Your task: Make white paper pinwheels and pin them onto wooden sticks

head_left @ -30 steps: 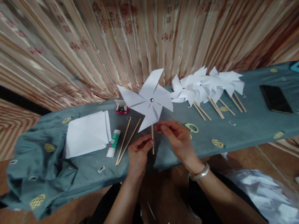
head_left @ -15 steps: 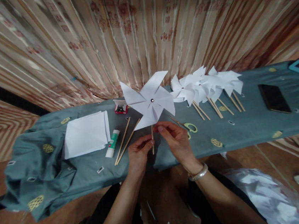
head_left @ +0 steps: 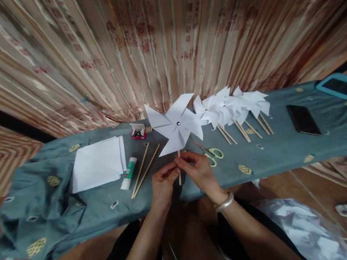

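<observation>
I hold a white paper pinwheel [head_left: 175, 123] upright over the near edge of the table. A metal pin sits at its centre and its wooden stick [head_left: 180, 179] points down. My left hand [head_left: 163, 185] pinches the stick from the left. My right hand [head_left: 198, 169] pinches it from the right, just under the paper blades. Both hands have their fingers closed on the stick.
A grey-blue cloth [head_left: 44, 201] covers the table. On it lie a stack of white paper [head_left: 98, 162], a glue stick [head_left: 129, 172], two loose sticks [head_left: 143, 169], a small red box [head_left: 138, 131], scissors [head_left: 210, 154], several finished pinwheels [head_left: 233, 107], a phone [head_left: 303, 119] and a tablet [head_left: 341, 85]. A curtain hangs behind.
The view has tipped upward a little, so the table and pinwheel sit lower in the picture. My right hand has drawn closer to my left on the stick.
</observation>
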Tool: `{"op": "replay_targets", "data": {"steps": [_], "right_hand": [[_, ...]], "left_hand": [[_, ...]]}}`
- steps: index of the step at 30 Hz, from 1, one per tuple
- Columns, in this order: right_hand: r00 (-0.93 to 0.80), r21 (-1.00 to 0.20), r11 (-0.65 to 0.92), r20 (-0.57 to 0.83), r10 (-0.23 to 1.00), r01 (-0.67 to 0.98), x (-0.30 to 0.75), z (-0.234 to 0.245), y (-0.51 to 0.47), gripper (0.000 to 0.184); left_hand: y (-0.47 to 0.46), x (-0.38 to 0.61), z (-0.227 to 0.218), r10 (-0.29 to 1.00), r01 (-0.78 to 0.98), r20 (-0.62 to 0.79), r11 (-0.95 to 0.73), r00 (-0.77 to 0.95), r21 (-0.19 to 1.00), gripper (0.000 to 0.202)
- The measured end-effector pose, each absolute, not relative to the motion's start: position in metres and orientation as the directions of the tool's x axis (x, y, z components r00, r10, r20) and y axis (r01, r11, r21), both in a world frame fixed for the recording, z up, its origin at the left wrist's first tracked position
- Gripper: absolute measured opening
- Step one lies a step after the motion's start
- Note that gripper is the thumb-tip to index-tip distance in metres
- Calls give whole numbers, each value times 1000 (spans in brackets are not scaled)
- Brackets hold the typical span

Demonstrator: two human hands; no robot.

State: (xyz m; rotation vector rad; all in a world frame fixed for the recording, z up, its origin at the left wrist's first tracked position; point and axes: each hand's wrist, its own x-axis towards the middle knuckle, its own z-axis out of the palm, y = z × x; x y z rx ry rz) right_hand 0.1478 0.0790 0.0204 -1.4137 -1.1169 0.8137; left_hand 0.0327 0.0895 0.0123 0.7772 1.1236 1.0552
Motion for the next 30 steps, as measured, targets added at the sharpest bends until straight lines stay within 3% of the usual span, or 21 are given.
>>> {"op": "replay_targets", "data": {"steps": [7,11,15,18,30], "right_hand": [[372,-976,43,123,920,215,162,18,82,19],[427,-921,46,222,876,386,193,25,94,17],[443,-738,-53,344,828,672,235,39,116,16],[421,-520,-207,336,843,829,262,44,133,14],[387,-262,-326,229,893,908,303,10,162,16]], "left_hand": [[84,36,13,941,-296,-320,338,109,893,31],[83,35,15,943,-277,-315,332,106,902,30],[81,32,17,945,-287,-305,327,118,901,28],[79,31,18,945,-291,-304,327,125,899,28],[78,25,16,946,-272,-287,319,152,908,27]]}}
